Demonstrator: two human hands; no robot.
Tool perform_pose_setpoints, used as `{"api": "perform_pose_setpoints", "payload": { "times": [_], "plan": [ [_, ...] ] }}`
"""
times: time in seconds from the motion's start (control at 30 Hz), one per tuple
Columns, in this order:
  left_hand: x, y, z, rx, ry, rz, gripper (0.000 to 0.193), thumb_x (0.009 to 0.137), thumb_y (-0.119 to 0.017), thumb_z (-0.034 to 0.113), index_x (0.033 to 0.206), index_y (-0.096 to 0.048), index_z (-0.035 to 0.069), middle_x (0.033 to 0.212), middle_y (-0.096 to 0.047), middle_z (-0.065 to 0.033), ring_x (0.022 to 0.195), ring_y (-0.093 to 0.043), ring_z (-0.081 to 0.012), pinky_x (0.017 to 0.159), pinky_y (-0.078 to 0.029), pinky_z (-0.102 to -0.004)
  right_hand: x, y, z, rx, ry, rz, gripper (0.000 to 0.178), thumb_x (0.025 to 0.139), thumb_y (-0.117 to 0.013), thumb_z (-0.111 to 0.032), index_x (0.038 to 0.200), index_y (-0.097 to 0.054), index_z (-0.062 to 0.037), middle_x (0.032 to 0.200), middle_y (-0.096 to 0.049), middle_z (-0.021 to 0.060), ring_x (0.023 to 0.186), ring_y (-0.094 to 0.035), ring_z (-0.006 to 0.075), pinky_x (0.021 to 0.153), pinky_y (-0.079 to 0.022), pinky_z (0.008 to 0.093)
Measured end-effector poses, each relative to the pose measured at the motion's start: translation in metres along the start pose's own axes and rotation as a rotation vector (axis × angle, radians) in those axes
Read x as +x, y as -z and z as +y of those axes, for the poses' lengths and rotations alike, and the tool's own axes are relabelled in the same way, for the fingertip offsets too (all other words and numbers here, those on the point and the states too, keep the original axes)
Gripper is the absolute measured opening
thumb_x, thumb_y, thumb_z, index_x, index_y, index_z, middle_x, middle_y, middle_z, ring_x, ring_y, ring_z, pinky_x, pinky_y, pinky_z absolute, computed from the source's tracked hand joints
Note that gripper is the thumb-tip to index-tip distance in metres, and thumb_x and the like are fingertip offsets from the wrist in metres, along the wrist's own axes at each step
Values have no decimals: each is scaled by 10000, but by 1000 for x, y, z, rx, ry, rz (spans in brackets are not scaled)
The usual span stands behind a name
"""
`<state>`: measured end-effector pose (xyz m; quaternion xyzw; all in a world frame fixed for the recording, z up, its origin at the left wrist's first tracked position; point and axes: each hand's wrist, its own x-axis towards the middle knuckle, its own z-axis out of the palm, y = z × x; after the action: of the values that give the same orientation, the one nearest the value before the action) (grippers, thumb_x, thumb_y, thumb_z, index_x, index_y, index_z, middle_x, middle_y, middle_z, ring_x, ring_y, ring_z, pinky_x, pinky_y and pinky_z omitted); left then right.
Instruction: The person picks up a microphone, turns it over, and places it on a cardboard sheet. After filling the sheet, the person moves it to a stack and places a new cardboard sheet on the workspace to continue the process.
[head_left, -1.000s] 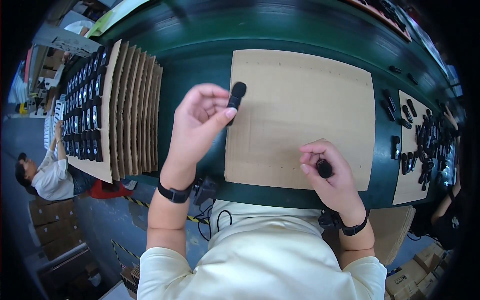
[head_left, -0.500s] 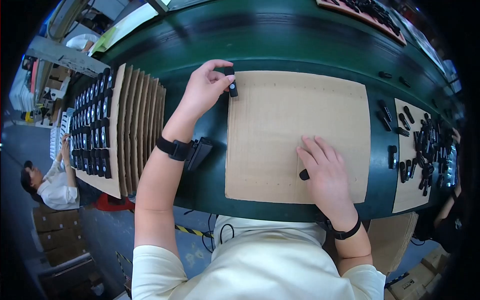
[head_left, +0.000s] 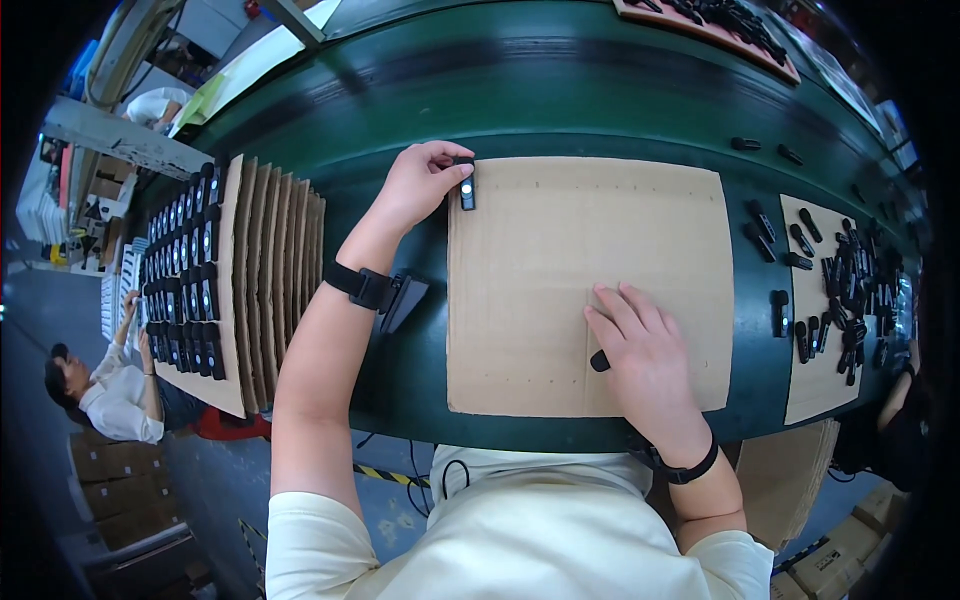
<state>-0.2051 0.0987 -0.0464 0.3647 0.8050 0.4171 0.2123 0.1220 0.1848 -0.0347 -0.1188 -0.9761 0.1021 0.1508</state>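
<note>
A flat cardboard sheet (head_left: 520,290) lies in front of me on the green table. At its far left corner my left hand (head_left: 425,185) pinches a small black clip-on microphone (head_left: 467,190) with a round silver spot, upright along the sheet's edge. My right hand (head_left: 645,350) rests on the right part of the sheet, fingers stretched forward. From under its palm pokes the rounded end of a second black microphone (head_left: 600,361); the rest is hidden by the hand.
At left stand several upright cardboard sheets (head_left: 270,280), the outer one covered in rows of black microphones (head_left: 190,260). Loose microphones pile on another cardboard (head_left: 805,390) at right; some lie on the table (head_left: 560,90). A person (head_left: 110,390) sits far left.
My left hand and its microphone sit slightly lower in the picture, as does the sheet. My right hand has slid a little left with the black end beneath it.
</note>
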Motion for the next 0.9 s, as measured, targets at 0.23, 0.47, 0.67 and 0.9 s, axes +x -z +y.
{"api": "perform_pose_setpoints", "payload": {
  "times": [0.23, 0.47, 0.67, 0.9],
  "plan": [
    [3, -2, 0, 33, 17, -5, 258, 895, -685, 115, 1139, -685, 29, 938, -600, -1, 759, -488, -62, 717, -458, -219, 0, 4, -1, 22, -4, 5, 394, 710, -586, 39, 1089, -658, -39, 1253, -603, 99, 1203, -536, 293, 916, -462, 400],
    [-1, -1, -2, -67, 43, -26, 302, 911, -665, 114, 1202, -650, 33, 998, -604, -14, 788, -496, -62, 748, -458, -222, -4, 24, -1, 333, -55, -55, 267, 738, -614, 68, 993, -619, -12, 1053, -609, 135, 932, -622, 308, 802, -508, 380],
    [-15, 3, 2, -73, -4, 146, 275, 928, -635, 102, 1189, -635, 16, 1008, -612, -18, 841, -525, -67, 794, -452, -216, -9, 29, -10, 627, -220, -42, 219, 801, -611, 84, 999, -591, -5, 921, -599, 115, 786, -614, 267, 679, -507, 320],
    [-111, -18, 53, -294, -314, 46, 232, 879, -668, 86, 1096, -646, 5, 995, -652, -51, 815, -589, -114, 759, -482, -264, 3, 42, -8, 813, -91, -54, 283, 808, -640, 82, 1076, -599, -3, 918, -607, 100, 769, -602, 195, 592, -484, 263]
  ]
}}
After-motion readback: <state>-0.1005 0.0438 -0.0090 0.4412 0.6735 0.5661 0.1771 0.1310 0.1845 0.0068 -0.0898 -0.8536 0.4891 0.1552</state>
